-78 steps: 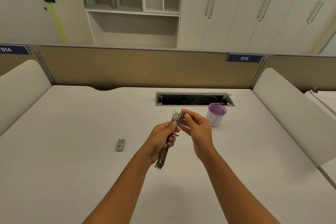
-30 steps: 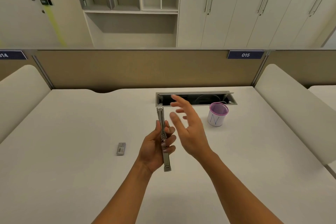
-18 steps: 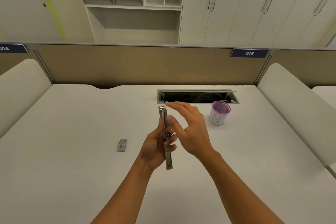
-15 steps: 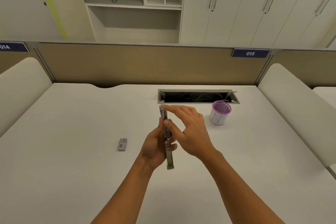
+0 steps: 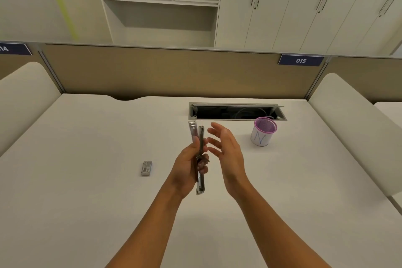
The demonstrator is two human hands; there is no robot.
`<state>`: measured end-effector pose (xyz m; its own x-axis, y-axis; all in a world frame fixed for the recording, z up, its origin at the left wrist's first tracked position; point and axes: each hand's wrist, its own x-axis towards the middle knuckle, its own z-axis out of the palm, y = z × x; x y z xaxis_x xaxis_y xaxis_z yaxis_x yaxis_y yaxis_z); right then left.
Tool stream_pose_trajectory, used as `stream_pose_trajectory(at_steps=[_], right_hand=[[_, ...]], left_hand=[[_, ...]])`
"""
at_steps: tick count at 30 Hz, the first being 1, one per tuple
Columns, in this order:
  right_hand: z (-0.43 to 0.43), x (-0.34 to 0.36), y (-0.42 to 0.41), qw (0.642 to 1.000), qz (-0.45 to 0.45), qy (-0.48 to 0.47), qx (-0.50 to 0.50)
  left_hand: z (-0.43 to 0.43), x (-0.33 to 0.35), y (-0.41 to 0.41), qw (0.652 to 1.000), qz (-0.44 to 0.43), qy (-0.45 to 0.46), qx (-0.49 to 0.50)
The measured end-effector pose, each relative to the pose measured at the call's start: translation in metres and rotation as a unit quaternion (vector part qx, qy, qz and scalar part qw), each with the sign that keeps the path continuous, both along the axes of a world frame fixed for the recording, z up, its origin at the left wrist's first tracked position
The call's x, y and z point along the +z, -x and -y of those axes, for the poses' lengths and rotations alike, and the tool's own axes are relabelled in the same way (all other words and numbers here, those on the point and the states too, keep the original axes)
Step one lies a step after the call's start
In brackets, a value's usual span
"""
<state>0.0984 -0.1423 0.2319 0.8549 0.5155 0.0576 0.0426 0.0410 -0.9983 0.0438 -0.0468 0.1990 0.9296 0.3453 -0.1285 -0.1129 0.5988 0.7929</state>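
My left hand (image 5: 188,163) grips a long metal stapler (image 5: 200,183) upright above the white desk (image 5: 87,180), fingers curled round its middle. The stapler's top end is split into two arms a little apart. My right hand (image 5: 226,150) is just to the right of it, fingers spread and straight, not touching it. A small grey box of staples (image 5: 146,168) lies flat on the desk to the left of my left hand.
A white cup with a purple mesh rim (image 5: 262,134) stands to the right, near an open cable slot (image 5: 237,112) in the desk. A tan partition (image 5: 174,72) closes the back; padded side panels flank the desk. Cupboards stand beyond.
My right hand was at the stapler's top end with its fingers on it; it has pulled away to the right and opened. The stapler's top now shows two separated arms.
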Motion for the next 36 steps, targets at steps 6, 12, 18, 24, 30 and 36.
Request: stream_pose_trajectory(at_steps=[6, 12, 18, 24, 30, 36], right_hand=[[-0.003, -0.001, 0.007, 0.998, 0.054, -0.004, 0.035], [0.001, 0.002, 0.003, 0.985, 0.158, 0.023, 0.069], [0.004, 0.002, -0.006, 0.947, 0.284, 0.145, 0.035], [0.006, 0.004, -0.005, 0.917, 0.347, 0.195, 0.036], [0.006, -0.001, -0.002, 0.908, 0.356, 0.21, 0.068], [0.004, -0.007, 0.003, 0.992, 0.103, 0.047, 0.058]], left_hand=[[0.007, -0.002, -0.001, 0.999, -0.029, 0.015, 0.008], [0.002, -0.007, -0.001, 0.999, -0.02, 0.04, -0.014], [0.003, -0.009, 0.003, 0.997, 0.005, 0.06, -0.044], [0.005, -0.007, 0.006, 0.998, 0.008, 0.053, -0.044], [0.006, -0.009, 0.008, 0.997, -0.003, 0.061, -0.043], [0.004, -0.009, 0.006, 0.994, 0.002, 0.105, -0.043]])
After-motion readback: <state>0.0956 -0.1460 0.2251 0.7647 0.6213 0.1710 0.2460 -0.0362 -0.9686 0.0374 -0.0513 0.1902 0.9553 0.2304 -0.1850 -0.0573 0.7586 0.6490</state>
